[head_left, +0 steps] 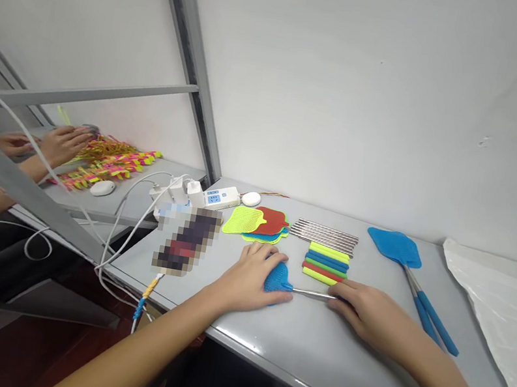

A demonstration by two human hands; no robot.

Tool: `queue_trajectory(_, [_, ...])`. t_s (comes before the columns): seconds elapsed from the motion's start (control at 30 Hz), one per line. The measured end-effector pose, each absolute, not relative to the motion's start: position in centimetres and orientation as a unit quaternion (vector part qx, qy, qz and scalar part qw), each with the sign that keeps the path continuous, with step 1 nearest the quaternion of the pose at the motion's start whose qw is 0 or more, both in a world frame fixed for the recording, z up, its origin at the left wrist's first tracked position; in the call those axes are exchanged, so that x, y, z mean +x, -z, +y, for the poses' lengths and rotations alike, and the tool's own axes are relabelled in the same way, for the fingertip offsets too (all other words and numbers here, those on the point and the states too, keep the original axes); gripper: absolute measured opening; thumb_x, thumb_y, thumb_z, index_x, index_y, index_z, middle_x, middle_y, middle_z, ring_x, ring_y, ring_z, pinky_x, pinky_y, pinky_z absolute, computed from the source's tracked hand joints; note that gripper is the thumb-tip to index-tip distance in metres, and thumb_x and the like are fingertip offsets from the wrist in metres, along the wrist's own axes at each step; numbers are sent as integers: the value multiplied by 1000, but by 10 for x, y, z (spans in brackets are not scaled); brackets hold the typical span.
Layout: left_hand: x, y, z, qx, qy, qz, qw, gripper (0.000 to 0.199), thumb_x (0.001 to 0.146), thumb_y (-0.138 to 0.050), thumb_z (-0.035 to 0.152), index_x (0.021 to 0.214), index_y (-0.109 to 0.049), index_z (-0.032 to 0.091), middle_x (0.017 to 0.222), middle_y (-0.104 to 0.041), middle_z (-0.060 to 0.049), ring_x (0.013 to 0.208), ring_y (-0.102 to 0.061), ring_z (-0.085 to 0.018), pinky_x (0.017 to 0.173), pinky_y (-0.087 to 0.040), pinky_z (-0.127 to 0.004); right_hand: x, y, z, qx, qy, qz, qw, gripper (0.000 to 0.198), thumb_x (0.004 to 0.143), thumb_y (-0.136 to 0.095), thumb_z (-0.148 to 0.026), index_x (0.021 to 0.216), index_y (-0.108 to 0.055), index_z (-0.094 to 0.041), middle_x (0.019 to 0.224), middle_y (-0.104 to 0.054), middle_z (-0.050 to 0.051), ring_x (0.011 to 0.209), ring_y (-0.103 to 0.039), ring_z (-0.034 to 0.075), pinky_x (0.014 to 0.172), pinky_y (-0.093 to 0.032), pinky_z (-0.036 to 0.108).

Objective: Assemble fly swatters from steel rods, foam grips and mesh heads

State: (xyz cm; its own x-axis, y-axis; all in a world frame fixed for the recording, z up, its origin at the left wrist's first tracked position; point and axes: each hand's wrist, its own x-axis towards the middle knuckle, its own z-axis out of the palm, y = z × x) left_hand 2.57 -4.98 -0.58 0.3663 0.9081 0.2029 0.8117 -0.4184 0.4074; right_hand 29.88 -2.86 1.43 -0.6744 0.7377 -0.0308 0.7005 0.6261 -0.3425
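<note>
My left hand point(251, 278) is wrapped over a blue fly swatter head point(278, 277), holding it low over the grey table. From the head's neck a thin metal rod point(310, 293) runs to the right. My right hand point(360, 311) pinches the rod's other end between thumb and fingers, which hide that end. Just beyond, coloured handle tubes point(326, 264) lie in a row, with several metal rods point(324, 235) behind them. Loose swatter heads in yellow, red and blue point(274, 222) are stacked behind my left hand. Blue fly swatters with handles point(394, 246) lie at the right.
A power strip point(222, 198) with white chargers and cables stands at the back left, beside a round white device point(252, 198). A blurred phone-like object point(187, 241) lies nearer. White plastic sheeting point(492, 305) covers the right edge. Past the metal frame point(196, 91), another person's hands point(65, 145) work near colourful strips.
</note>
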Motion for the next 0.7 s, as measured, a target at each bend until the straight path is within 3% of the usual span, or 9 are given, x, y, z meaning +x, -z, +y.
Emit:
queue_trajectory(0.3, [25, 8, -47, 807, -217, 535, 126, 72, 64, -73, 56, 126, -49, 28, 120, -47, -7, 113, -40, -31, 100, -35, -49, 298, -16, -29, -393, -182, -898, 77, 30, 98, -36, -38, 98, -63, -27, 95, -68, 2, 84, -61, 20, 74, -44, 32])
queue_trajectory(0.57, [26, 6, -48, 806, -228, 535, 114, 55, 66, -73, 47, 113, -54, 25, 115, -47, -6, 110, -41, -29, 99, -37, -46, 294, -14, -30, -391, -147, -905, 80, 29, 98, -36, -35, 100, -64, -25, 94, -67, 3, 83, -62, 19, 74, -46, 32])
queue_trajectory(0.7, [24, 6, -49, 798, -254, 534, 120, 53, 74, -68, 44, 120, -51, 25, 118, -47, -8, 112, -41, -28, 98, -38, -45, 291, -13, -31, -379, -108, -913, 101, 29, 98, -37, -32, 103, -64, -24, 96, -68, 4, 86, -63, 19, 76, -47, 32])
